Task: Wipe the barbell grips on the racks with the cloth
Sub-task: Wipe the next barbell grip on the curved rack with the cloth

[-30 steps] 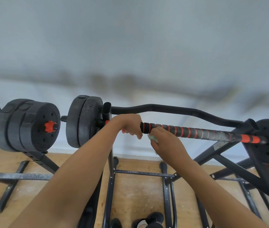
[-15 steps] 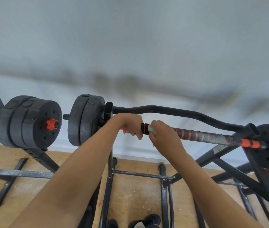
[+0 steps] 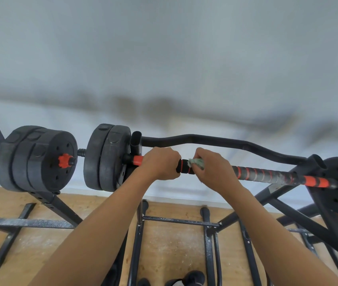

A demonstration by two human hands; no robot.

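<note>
Green cloth (image 3: 197, 163), grasped by the right hand (image 3: 215, 172), sits on the barbell grip (image 3: 267, 176) just beside the left hand (image 3: 159, 166), which clenches it. Grip's long axis runs rightward from the cloth.

arms: left hand (image 3: 159, 166) bare | right hand (image 3: 215, 172) bare | forearms (image 3: 102, 228) uncovered | shoes (image 3: 195, 277) dark (cut by frame edge)

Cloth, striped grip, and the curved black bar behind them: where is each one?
cloth (image 3: 197, 162): head view, the green bunch that shows.
striped grip (image 3: 267, 175): head view, middle of its bare wrapped stretch.
curved black bar (image 3: 215, 139): head view, top of its raised middle.
</note>
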